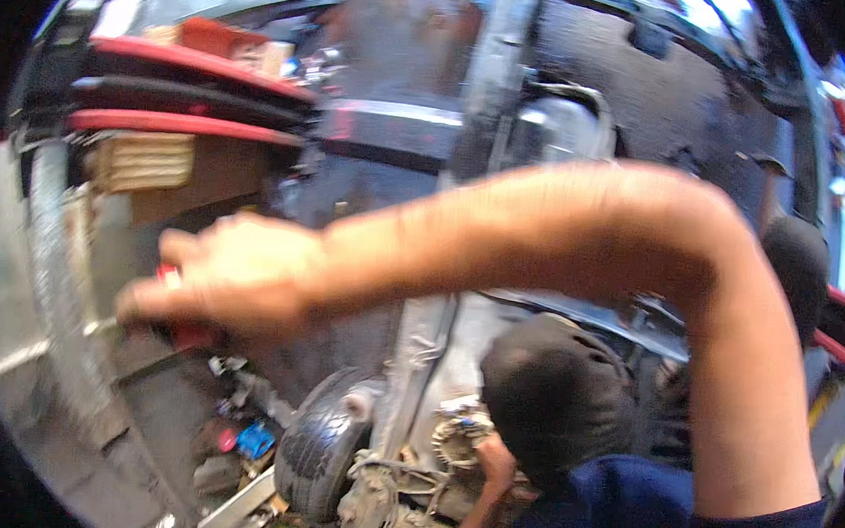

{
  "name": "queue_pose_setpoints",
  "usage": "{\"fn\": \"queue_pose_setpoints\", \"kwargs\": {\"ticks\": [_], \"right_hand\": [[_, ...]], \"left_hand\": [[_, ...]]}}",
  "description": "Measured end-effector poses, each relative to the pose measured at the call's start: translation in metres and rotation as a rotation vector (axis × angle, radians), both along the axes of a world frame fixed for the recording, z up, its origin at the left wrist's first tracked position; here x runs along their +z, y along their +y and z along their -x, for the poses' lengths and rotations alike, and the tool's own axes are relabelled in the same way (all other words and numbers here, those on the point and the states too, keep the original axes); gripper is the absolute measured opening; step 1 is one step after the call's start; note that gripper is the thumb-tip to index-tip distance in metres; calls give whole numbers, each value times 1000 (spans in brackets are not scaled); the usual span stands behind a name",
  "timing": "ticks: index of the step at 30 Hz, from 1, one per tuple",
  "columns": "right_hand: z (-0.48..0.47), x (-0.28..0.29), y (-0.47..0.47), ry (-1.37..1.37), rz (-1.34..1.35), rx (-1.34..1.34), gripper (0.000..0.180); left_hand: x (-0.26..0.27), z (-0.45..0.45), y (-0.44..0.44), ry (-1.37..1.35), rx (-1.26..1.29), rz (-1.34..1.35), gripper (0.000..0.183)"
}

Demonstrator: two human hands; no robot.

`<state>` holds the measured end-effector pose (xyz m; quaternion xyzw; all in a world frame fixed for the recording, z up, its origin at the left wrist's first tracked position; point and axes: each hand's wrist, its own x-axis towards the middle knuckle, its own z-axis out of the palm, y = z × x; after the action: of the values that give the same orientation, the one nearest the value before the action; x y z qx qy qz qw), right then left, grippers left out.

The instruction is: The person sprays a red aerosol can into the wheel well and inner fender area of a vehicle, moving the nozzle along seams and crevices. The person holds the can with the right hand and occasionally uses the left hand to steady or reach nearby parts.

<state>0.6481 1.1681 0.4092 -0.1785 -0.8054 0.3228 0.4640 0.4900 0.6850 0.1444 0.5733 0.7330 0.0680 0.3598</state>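
My right arm crosses the view from the lower right, bent at the elbow, and my right hand (243,276) is at the left, blurred by motion. Its fingers are closed around a red object (193,335), mostly hidden by the hand, whose kind I cannot tell. My left hand is out of view. A co-worker in a dark cap (554,393) and navy shirt is at the lower right of centre, with a bare hand (498,460) against a round, toothed-looking metal part (453,438). A tyre (323,442) stands left of that, beside dirty mechanical parts (382,499).
Red-edged shelves or trays (188,125) at the left hold boxes, with a cardboard box (212,188) below. A long metal beam (414,367) runs lengthwise near the centre. A second dark cap (794,271) shows at the right. A blue item (256,441) lies among clutter at the lower left.
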Motion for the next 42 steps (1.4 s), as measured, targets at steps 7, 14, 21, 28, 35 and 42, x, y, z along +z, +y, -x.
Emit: {"fn": "queue_pose_setpoints", "kwargs": {"ticks": [7,14,21,28,35,42], "right_hand": [[-153,-55,60,-217,-46,-506,74],[-142,-38,103,-107,-108,-511,73],[-47,-40,88,194,-33,-376,79],[5,19,61,646,56,-173,81],[18,136,80,1084,-205,-327,81],[78,165,31,671,-85,-210,71]], "left_hand": [[-24,-9,-1,-43,-40,-29,23],[-52,-2,-16,-56,-63,-51,26],[-57,-22,-25,134,-4,111,31],[99,-64,113,-116,472,-11,30],[196,-118,237,-347,48,-258,49],[187,-119,248,-228,290,-141,38]]}}
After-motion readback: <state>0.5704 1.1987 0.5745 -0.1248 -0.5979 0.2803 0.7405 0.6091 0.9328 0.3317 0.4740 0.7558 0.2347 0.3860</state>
